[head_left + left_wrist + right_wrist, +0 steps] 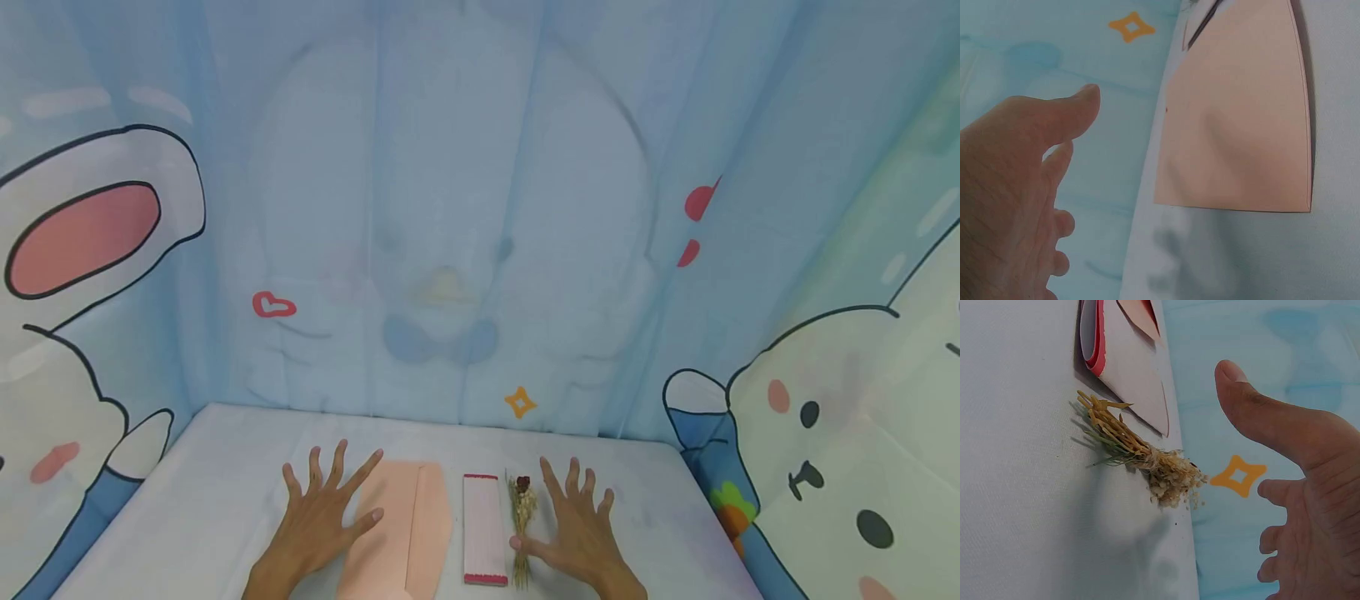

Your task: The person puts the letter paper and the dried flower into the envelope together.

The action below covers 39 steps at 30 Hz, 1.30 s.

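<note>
My left hand (318,517) is spread with straight fingers over the left side of a peach envelope (390,525). In the left wrist view a shadow falls on the envelope (1241,119), and the hand (1016,156) is apart from it. Right of the envelope lies a folded pale pink paper (484,529) with red edges. Beside it is a small tied bunch of dried flowers (522,508) with a dark red bloom. My right hand (581,533), fingers also spread, is just right of the bunch; the right wrist view shows it clear of the stems (1116,428) and holding nothing.
A white cloth covers the table (225,467). Behind it hangs a light blue curtain (450,208) printed with cartoon animals, which also runs along the left and right sides.
</note>
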Available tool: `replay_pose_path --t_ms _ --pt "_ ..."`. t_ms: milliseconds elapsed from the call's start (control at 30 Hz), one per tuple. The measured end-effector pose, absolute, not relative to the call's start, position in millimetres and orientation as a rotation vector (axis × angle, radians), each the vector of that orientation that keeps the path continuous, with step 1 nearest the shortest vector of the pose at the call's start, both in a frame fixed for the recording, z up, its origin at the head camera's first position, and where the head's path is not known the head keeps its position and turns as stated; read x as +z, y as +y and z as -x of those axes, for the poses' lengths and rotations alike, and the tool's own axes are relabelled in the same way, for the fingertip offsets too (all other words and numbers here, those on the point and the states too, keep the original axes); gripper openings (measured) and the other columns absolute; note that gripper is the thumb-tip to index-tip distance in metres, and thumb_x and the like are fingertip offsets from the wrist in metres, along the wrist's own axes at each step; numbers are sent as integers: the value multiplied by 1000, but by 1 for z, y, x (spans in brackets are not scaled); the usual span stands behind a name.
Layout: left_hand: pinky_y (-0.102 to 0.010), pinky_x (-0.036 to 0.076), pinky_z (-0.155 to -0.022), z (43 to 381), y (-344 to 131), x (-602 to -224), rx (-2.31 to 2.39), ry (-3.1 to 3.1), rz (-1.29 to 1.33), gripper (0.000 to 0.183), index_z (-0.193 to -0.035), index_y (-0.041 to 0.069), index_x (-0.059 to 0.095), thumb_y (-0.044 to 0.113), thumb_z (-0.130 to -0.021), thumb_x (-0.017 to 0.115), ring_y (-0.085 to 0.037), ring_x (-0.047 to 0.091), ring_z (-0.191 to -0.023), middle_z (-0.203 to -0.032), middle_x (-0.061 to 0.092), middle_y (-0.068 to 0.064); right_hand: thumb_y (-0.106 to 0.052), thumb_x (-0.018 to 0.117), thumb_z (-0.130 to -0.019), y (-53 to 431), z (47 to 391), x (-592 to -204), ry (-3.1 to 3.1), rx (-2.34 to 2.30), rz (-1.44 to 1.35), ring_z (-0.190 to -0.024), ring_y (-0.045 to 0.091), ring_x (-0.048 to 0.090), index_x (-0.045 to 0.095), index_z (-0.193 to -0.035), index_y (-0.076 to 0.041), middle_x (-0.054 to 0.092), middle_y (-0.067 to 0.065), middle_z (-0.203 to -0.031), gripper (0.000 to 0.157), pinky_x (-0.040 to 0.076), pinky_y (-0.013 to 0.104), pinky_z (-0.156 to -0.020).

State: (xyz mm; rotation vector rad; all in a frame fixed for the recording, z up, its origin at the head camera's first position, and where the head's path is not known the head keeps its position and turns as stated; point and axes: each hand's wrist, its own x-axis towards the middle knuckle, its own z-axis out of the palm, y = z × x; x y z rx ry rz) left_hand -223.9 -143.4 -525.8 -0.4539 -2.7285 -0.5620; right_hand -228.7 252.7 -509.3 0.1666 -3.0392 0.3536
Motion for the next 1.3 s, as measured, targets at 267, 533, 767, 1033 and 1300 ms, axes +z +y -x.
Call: replay_pose_path --t_ms 267,533,767,1033,1300 --pt "-100 12 -110 226 -141 -524 -608 -2736 474 77 -168 34 43 57 -101 70 -77 29 -151 -172 36 -35 -58 90 -83 251 235 -512 -2929 489 -182 -150 71 34 43 -167 -9 33 45 -166 108 26 94 -111" --pt "-97 20 -112 224 -126 -525 -643 -2761 516 68 -166 34 47 53 -104 68 -75 34 -149 -171 36 -36 -29 88 -93 228 241 -507 -2711 487 0 -85 38 78 78 -134 -7 83 21 -113 47 62 50 -64" --pt "-94 30 -109 220 -108 -538 -712 -2761 589 64 -160 32 54 52 -102 70 -72 45 -143 -167 41 -34 -25 87 -94 188 241 -510 -2654 617 193 -64 19 69 85 -106 -1 80 7 -80 28 52 36 -56" --pt "-98 23 -108 209 -95 -561 -889 -2852 606 61 -157 29 57 54 -102 65 -74 41 -144 -167 40 -38 -16 96 -81 155 232 -531 -2657 688 193 -74 28 74 79 -99 7 78 16 -85 34 60 44 -65" --pt "-98 31 -103 207 -90 -567 -876 -2861 627 63 -153 20 61 55 -101 68 -75 43 -142 -163 43 -39 -16 97 -81 145 233 -544 -2687 692 295 -82 30 73 76 -98 5 76 15 -88 35 60 48 -74"
